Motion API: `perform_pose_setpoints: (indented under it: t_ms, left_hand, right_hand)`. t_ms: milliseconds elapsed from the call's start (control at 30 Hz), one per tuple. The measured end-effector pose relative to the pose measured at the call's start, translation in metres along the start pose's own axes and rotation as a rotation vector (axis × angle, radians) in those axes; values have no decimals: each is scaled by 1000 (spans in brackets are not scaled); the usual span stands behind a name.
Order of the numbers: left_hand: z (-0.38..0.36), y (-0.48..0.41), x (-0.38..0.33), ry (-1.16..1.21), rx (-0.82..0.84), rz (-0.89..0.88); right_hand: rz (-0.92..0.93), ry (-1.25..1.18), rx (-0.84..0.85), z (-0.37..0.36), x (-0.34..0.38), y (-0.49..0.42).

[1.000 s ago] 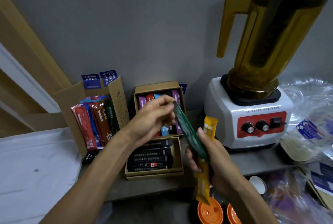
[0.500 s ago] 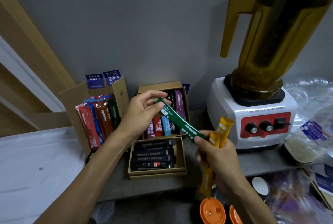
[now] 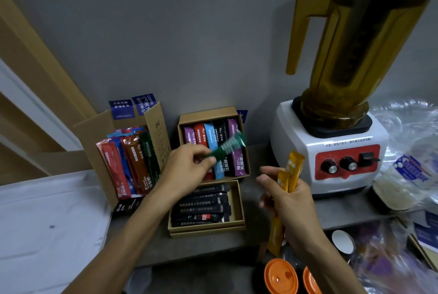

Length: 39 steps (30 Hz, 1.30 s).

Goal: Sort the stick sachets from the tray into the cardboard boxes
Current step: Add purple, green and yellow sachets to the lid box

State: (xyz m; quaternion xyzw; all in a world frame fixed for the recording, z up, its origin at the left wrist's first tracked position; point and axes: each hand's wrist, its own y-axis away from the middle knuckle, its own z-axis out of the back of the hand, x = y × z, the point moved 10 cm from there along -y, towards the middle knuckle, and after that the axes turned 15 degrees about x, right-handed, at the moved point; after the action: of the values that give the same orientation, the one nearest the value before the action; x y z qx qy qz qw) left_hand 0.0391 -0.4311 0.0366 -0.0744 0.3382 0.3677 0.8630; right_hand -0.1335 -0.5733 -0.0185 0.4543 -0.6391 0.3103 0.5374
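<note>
At the far left stands the tall open brown cardboard box (image 3: 156,132), packed with upright red, blue, brown and dark green stick sachets (image 3: 132,163). Just to its right, my left hand (image 3: 187,170) pinches one end of a green stick sachet (image 3: 227,147) between thumb and fingertips. The rest of the sachet is blurred and slants up and to the right, in the air over the small square cardboard box at the back (image 3: 208,113). That box holds purple, red, light blue and black sachets leaning against its far wall. In front of it, the shallow cardboard box (image 3: 206,231) lies on the grey surface (image 3: 189,248) with black sachets laid flat inside.

Further right, my right hand (image 3: 291,201) is closed around two yellow stick sachets (image 3: 294,165), its thumb and forefinger sticking out free. Beyond it sits the white blender base with a red control panel (image 3: 296,132). I cannot see the tray from here.

I judge that I am mid-sort, with the green sachet in hand and not yet placed. Its colour matches the dark green ones at the right side of the tall box, so the next move should swing it left, stand it upright and slide it down beside them. Neither small box shows green or yellow, so the yellow pair would need a place after that.
</note>
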Motion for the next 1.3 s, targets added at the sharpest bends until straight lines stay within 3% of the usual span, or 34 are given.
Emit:
perform_pose_setpoints:
  t_ms: [100,200,333,500,667,800,933,1067,1167,1300]
  left_hand:
    - [-11,-9,22,348,-67,138]
    - [-28,-23,16,354,-59,147]
    - [-31,-36,9,113,-149,119]
    - [-33,-35,4,-133,-134,26]
    - [-40,-34,-7,-688,-146,-134]
    - [-50,-44,-3,-744,-64,-113]
    - [-47,-43,-4,-670,-48,-90]
    - [-32,-3,-26,-226,-163,-190]
    - [-48,25,-30,145,50,-155]
    - [-82,40,-28,227,322,-140]
  right_hand:
    - [-18,-4,-23,4,-5,0]
    - [-15,-2,-24,3,-5,0]
    - [-12,4,-29,4,-1,2]
    - [-22,-6,-33,12,0,5]
    - [-66,-83,-49,15,-4,1]
    - [-103,-197,-11,3,-9,-3]
    - [-126,-367,-21,-6,-10,-6]
    - [-32,-379,-95,8,-2,-12]
    - [15,-254,-147,18,2,-12]
    - [44,-274,-119,12,7,-15]
